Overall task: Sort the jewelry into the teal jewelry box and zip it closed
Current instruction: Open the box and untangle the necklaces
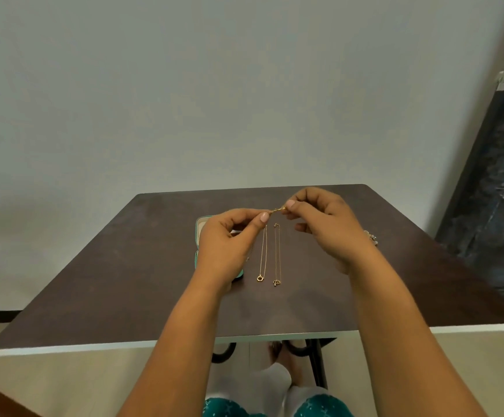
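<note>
Above the middle of the surface [142,266], the left hand [226,245] and right hand [323,224] each pinch 1 end of a thin gold chain [276,210]. It looks light, limp and easily tangled; its clasp ends seem the safest hold. The teal jewelry box [199,236] lies open under the left hand, 2 necklaces [277,254] just beside it.

Both arms were bare, no sleeves showing on the left hand [226,242] or right hand [326,227]. Nails looked pale pink. Down below, the person wore white leggings [270,383] and a teal patterned top [229,409] with light motifs
</note>
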